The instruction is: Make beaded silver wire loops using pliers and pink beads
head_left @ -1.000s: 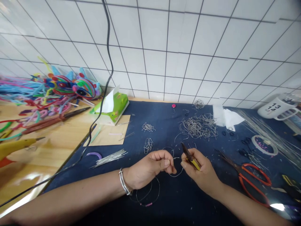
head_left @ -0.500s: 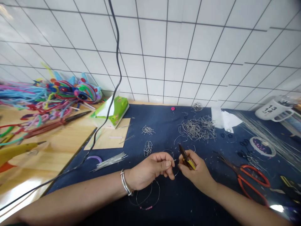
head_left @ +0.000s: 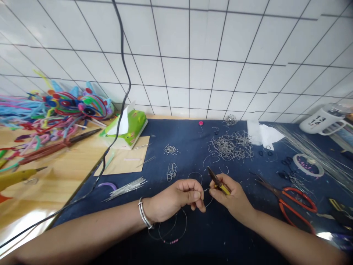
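My left hand [head_left: 183,198], with a silver bangle at the wrist, is closed in a pinch on a thin wire [head_left: 209,203]. Small pliers [head_left: 215,178] with dark jaws and yellow handles are gripped in my right hand [head_left: 233,195], jaws pointing up and left. The thumb and finger of that hand are also at the wire, close to my left fingertips. Below my left hand hangs a loop of thin wire with several pink beads [head_left: 174,241]. Exactly where the wire runs inside my fingers is hidden.
A tangled heap of bent wires [head_left: 230,145] lies beyond my hands. Orange-handled scissors [head_left: 298,206] and a round dish of beads [head_left: 308,165] are at right. Straight wires [head_left: 127,188], a tissue pack [head_left: 129,129] and a hanging black cable [head_left: 121,55] are at left.
My hands stay close together with the pliers and wire still held. The wire bows out a little more between them. The view has shifted slightly.
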`<state>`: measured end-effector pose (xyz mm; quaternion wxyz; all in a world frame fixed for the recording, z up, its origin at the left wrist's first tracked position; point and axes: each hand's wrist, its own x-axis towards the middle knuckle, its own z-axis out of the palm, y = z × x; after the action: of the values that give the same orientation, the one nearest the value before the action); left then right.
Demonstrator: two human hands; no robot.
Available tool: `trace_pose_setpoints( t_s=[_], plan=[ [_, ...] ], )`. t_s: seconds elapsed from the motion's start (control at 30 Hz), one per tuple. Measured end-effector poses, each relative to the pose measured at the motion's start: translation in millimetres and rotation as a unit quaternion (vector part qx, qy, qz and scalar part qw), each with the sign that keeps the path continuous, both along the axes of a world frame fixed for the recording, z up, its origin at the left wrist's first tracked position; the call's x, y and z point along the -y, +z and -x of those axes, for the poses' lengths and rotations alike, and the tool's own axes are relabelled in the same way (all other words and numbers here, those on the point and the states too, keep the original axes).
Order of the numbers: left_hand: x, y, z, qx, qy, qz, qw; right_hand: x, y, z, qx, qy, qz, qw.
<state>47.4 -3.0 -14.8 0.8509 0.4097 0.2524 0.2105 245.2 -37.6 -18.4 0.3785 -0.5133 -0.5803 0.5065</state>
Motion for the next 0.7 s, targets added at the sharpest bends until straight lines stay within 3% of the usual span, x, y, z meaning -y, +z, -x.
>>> trace_pose_setpoints(
  t_s=[0.7],
  plan=[
    [2.1, 0.9, -2.2, -0.007, 0.012, 0.004, 1.000, -1.9, -2.9, -3.5, 0.030, 0.016, -0.024, 0.999]
  ],
)
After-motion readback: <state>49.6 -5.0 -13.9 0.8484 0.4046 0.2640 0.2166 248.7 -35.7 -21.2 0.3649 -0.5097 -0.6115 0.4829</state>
